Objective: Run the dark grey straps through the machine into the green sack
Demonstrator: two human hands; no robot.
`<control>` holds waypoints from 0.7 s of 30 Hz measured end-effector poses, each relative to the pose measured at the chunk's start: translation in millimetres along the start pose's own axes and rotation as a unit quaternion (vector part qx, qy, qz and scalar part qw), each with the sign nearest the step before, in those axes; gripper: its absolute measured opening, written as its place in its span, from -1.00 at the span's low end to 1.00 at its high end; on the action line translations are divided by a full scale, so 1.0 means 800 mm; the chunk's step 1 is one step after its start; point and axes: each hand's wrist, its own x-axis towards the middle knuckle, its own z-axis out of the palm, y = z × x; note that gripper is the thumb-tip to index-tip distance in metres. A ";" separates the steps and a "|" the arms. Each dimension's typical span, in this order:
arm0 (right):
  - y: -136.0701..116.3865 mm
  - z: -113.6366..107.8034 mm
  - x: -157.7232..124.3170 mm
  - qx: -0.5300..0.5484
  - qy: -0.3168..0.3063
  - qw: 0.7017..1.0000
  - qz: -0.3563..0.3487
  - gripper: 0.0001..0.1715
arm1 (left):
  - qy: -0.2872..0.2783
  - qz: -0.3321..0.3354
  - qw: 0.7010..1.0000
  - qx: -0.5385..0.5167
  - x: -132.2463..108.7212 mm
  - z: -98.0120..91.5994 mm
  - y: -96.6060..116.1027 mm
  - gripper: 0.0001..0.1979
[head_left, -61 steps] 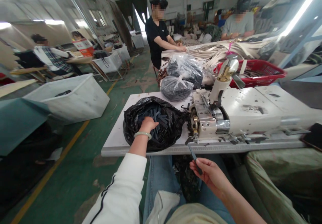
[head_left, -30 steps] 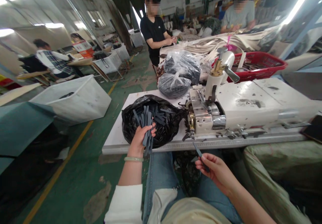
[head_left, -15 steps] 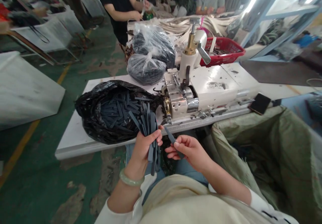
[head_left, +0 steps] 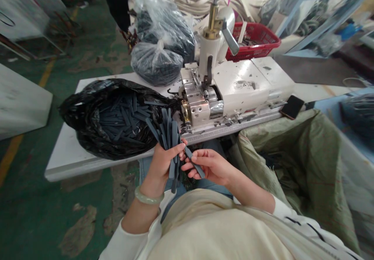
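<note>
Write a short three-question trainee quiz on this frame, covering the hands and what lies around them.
1. True or false: the left hand grips a bundle of grey strips.
2. The right hand pinches: A) a phone B) a single grey strip C) scissors
3. Which bag lies open on the table, showing loose strips?

Key: 1 true; 2 B; 3 the black bag, left of the white machine.

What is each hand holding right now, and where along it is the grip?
The left hand grips a bundle of dark strips near their lower ends. The right hand pinches a single dark strip around its middle.
</note>
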 end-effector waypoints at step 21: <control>-0.130 -0.051 0.085 -0.095 0.311 0.881 -0.344 -0.66 | -0.007 -0.009 0.998 -0.065 0.003 -0.006 0.012 -0.53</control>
